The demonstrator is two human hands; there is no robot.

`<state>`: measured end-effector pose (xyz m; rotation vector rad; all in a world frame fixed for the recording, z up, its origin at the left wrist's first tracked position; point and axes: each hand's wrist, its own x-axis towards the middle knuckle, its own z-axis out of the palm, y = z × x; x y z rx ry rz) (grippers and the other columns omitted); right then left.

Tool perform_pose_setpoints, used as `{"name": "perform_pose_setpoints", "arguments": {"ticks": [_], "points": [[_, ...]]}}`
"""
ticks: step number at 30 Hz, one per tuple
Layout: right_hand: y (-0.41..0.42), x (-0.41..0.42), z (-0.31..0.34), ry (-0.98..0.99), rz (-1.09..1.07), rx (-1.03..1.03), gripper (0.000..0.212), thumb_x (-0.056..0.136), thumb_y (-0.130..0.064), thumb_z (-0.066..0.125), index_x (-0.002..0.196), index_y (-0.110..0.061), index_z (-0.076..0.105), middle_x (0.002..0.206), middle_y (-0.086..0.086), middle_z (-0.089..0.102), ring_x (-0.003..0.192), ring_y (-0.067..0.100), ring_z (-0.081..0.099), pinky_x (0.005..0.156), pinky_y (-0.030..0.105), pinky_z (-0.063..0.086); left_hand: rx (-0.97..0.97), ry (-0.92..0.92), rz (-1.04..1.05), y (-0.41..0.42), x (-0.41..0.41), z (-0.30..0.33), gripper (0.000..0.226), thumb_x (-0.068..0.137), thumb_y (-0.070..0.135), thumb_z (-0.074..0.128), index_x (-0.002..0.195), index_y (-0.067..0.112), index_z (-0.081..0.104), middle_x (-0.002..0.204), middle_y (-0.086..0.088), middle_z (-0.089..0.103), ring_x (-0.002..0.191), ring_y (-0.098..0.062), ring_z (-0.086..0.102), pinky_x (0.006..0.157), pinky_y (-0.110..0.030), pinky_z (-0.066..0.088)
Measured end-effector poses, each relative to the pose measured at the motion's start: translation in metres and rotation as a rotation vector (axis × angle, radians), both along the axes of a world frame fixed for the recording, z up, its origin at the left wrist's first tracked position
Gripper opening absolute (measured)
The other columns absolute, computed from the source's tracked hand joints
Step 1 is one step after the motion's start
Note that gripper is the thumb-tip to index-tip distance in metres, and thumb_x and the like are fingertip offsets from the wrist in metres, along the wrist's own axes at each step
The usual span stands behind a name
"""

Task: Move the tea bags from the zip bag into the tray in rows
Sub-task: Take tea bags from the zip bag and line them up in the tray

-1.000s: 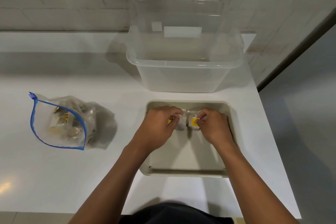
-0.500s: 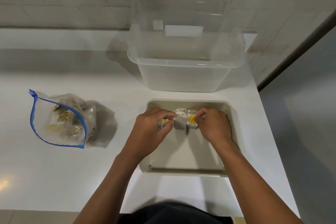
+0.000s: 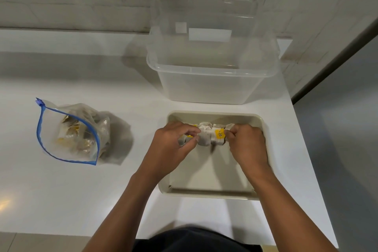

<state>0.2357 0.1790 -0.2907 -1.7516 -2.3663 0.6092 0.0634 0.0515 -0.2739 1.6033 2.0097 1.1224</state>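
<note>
Now my hands have drawn a little apart along the far side of the tray (image 3: 266, 149), and between them a short run of tea bags (image 3: 210, 136) shows that was mostly hidden under my knuckles a moment ago. I read that as the first row taking shape near the tray's far edge (three or four bags, though I cannot count them surely, since my fingers cover the ends). The near part of the tray holds no bags yet, so the job is at an early stage.

My left hand (image 3: 171, 145) comes in from the tray's left side, knuckles up, fingers curled and pinching the bag at the left end of the row. My right hand (image 3: 247, 145) mirrors it at the right end, fingers bent in and nipping the last bag by its paper. Both forearms reach over the tray's near edge, the wrists roughly level, the hands apart with the row between them.

Over near the worktop's left edge, the zip bag (image 3: 69, 135) lies open, its blue seal gaping toward me, with more tea bags heaped inside. A clear plastic tub (image 3: 208, 80) stands just beyond the tray's far edge, toward the back of the worktop.
</note>
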Motion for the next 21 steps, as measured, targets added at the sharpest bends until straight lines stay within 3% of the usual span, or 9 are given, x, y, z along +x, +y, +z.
{"name": "perform_pose_setpoints", "arguments": {"ticks": [3,6,9,15,21], "points": [[-0.007,0.003,0.001,-0.019,0.068,0.009,0.02,0.086,-0.012,0.056,0.074,-0.015,0.072,0.074,0.004,0.066,0.071,0.027,0.056,0.058,0.027,0.035,0.002,-0.002,0.002,0.0,0.0,0.0,0.016,0.087,0.018,0.075,0.101,0.026,0.075,0.093,0.017,0.07,0.093,0.0,0.062,0.079,-0.007,0.039],[-0.015,0.002,-0.003,-0.058,0.107,-0.027,0.02,0.09,-0.02,0.056,0.086,-0.024,0.075,0.085,0.004,0.071,0.084,0.031,0.064,0.064,0.031,0.049,0.002,0.006,0.004,0.0,0.0,0.001,0.015,0.088,0.018,0.075,0.101,0.026,0.075,0.093,0.017,0.07,0.092,0.002,0.061,0.079,-0.007,0.039],[-0.019,-0.001,-0.006,-0.086,0.139,-0.046,0.023,0.095,-0.028,0.053,0.099,-0.029,0.075,0.099,0.002,0.073,0.092,0.031,0.065,0.067,0.031,0.048,-0.001,0.011,0.003,-0.001,0.001,0.001,0.015,0.088,0.018,0.074,0.1,0.026,0.075,0.093,0.017,0.07,0.093,0.001,0.061,0.079,-0.008,0.039],[-0.018,-0.002,-0.004,-0.098,0.145,-0.028,0.022,0.098,-0.027,0.052,0.098,-0.027,0.074,0.1,0.003,0.073,0.092,0.03,0.065,0.063,0.027,0.036,-0.007,0.002,0.011,-0.002,0.001,0.002,0.015,0.089,0.018,0.074,0.1,0.027,0.075,0.093,0.018,0.07,0.094,0.001,0.061,0.081,-0.007,0.039],[-0.023,0.003,0.007,-0.035,0.111,-0.016,0.023,0.097,-0.026,0.054,0.103,-0.027,0.076,0.098,0.003,0.074,0.091,0.029,0.065,0.072,0.033,0.052,0.007,-0.042,0.005,-0.004,0.001,0.006,0.014,0.09,0.019,0.072,0.101,0.028,0.075,0.094,0.017,0.071,0.098,-0.005,0.063,0.081,-0.017,0.045]]}}
